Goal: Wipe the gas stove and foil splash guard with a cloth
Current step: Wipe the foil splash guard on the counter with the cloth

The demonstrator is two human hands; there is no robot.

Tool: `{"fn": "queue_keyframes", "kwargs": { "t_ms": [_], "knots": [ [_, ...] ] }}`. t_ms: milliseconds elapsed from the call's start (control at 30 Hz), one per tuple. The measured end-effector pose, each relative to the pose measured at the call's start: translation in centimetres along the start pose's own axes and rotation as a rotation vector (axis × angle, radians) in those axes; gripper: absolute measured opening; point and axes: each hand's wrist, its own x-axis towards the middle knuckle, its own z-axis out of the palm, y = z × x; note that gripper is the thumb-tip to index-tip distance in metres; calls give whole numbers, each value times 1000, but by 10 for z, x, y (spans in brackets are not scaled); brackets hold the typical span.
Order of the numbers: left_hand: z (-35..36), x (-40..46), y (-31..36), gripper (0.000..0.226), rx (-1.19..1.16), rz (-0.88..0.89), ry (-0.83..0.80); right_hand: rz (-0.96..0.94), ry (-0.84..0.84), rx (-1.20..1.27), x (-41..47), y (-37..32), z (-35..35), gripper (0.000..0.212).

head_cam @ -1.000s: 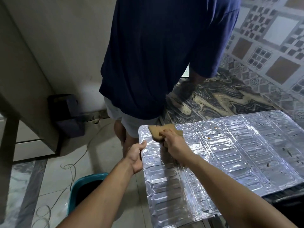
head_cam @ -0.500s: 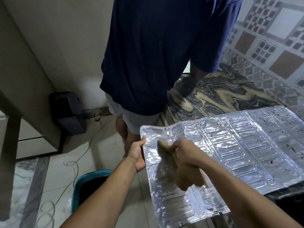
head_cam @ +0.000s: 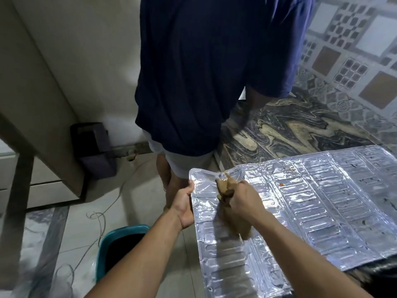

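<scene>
A silver embossed foil splash guard (head_cam: 311,211) lies flat across the lower right, with brown food specks on its right half. My left hand (head_cam: 183,206) grips its left edge, thumb on top. My right hand (head_cam: 242,201) holds a brown cloth (head_cam: 227,186) bunched in its fist above the guard's left part; a tail of the cloth hangs below the hand and touches the foil. The gas stove is mostly hidden under the guard; only a dark corner (head_cam: 378,276) shows at the lower right.
Another person in a dark blue shirt (head_cam: 210,67) stands close beyond the guard. A teal bucket (head_cam: 120,252) sits on the floor at lower left, with loose cords beside it. A marbled counter (head_cam: 300,130) and patterned wall tiles lie to the right.
The cloth lay flat under my right hand at the guard's top left corner; now it is bunched in my fist with its tail hanging. My left hand kept its grip on the edge.
</scene>
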Motion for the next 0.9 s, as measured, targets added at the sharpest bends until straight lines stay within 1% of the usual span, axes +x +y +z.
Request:
{"fn": "queue_keyframes", "kwargs": {
  "t_ms": [67, 133, 233, 267, 367, 467, 533, 600, 667, 733, 800, 833, 867, 900],
  "knots": [
    [-1, 1, 0, 67, -23, -3, -5, 21, -15, 100, 12, -12, -5, 49],
    [1, 1, 1, 65, -26, -8, -29, 0, -4, 171, 20, -29, -7, 53],
    [4, 1, 6, 57, -53, 7, -47, -172, -16, 191, 14, -54, 4, 43],
    [5, 1, 8, 57, -63, 20, -47, -222, -7, 211, 10, -59, 8, 43],
    [7, 1, 10, 62, -83, 34, -61, -238, 24, 298, 11, -62, 8, 41],
    [9, 2, 9, 61, -86, 51, -62, -252, 17, 247, 16, -57, 7, 42],
    [11, 3, 10, 62, -88, 48, -46, -287, 7, 292, 4, -54, 7, 42],
    [11, 6, 13, 69, -109, 35, -41, -302, -34, 356, -18, -47, 9, 40],
    [9, 11, 15, 82, -119, 27, -44, -284, -92, 382, -46, -34, 11, 39],
    [7, 14, 14, 93, -139, 7, -72, -277, -221, 368, -70, -18, 10, 35],
    [5, 16, 12, 98, -182, -29, -127, -287, -354, 283, -75, -5, 4, 36],
    [4, 16, 10, 98, -197, -39, -150, -260, -380, 255, -70, 0, -3, 38],
    [4, 15, 9, 96, -199, -40, -166, -221, -366, 237, -62, 3, -11, 40],
    [4, 15, 8, 92, -184, -31, -180, -185, -315, 228, -48, 7, -20, 40]
  ]
}}
